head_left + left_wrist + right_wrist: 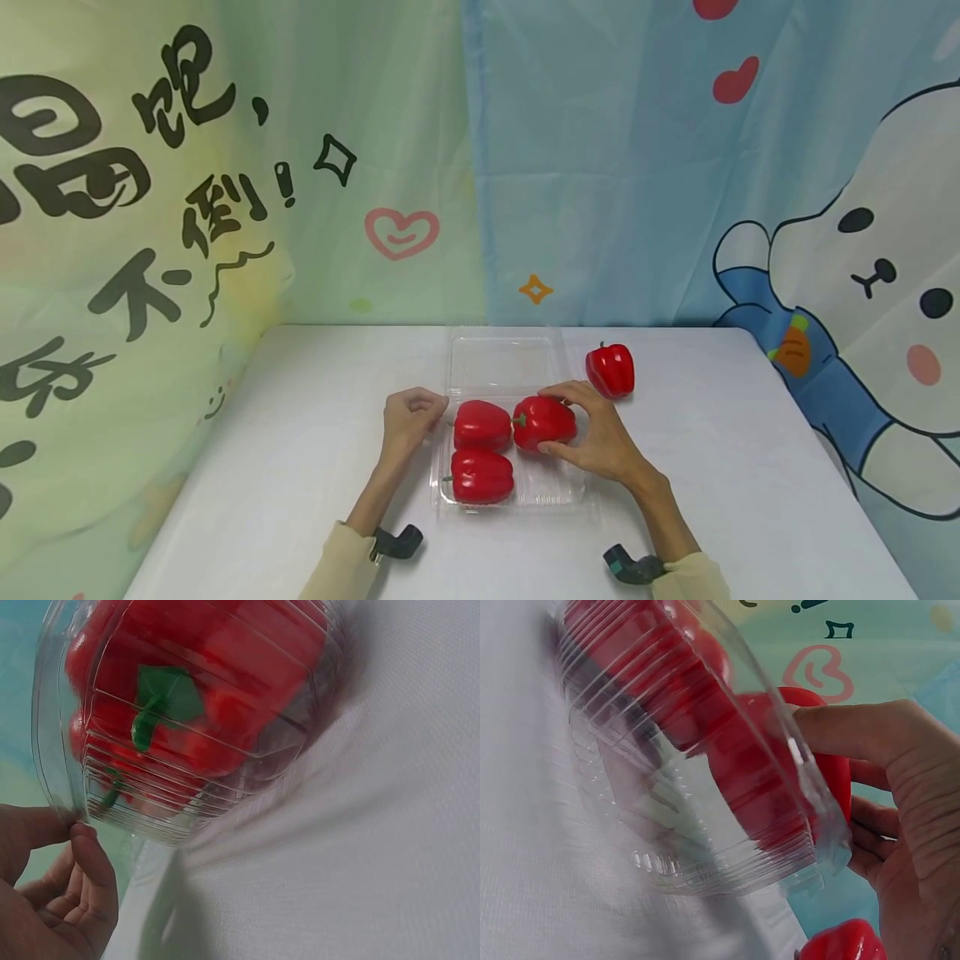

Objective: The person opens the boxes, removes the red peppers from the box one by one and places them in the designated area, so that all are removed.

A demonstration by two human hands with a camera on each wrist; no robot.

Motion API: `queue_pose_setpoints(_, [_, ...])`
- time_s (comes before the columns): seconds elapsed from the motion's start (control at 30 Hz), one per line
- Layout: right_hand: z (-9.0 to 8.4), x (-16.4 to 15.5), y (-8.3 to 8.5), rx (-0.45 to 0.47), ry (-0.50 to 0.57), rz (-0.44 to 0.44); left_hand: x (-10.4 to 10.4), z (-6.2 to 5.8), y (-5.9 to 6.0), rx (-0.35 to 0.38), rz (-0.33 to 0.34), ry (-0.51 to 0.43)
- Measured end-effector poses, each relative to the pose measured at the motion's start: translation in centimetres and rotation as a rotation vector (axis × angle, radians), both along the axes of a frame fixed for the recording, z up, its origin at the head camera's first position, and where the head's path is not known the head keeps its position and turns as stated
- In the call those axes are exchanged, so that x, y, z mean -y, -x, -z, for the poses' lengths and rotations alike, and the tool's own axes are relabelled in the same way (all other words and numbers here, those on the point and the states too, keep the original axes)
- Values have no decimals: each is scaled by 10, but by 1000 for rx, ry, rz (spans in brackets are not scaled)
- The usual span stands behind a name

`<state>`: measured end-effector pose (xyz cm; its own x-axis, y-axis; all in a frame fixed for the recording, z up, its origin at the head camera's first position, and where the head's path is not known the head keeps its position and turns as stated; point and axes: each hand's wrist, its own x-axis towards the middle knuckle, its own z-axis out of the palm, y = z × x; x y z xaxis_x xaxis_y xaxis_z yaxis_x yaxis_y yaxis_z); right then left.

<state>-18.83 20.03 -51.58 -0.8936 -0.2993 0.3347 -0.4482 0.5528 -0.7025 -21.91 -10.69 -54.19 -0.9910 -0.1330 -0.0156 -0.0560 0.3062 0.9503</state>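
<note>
Head view: evenly and brightly lit, sharp throughout; soft, faint shadows are cast on the white table (262, 433) beside the forearms. Mild bending is seen at the frame edges. Left wrist view: the clear plastic container (187, 720) is rendered soft and blurred, with pale glare on its ribs. Right wrist view: similar blur and reflections are recorded.

Your right hand (600, 437) curls round a red pepper (544, 422) over the clear tray (555, 492), thumb beneath, fingers on top. Two more peppers (482, 450) lie just left of those fingers. Your left hand (408, 419) pinches the tray's left edge. Another pepper (611, 370) sits beyond your right fingertips
</note>
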Motion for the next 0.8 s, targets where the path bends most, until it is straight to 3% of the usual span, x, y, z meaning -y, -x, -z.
queue_pose_setpoints(0.23, [-3, -2, 0, 5, 19, -12, -1, -2, 0, -7, 11, -19])
queue_pose_setpoints(0.8, [-3, -4, 2, -1, 51, 50, 0, 1, 1, 4, 1, -5])
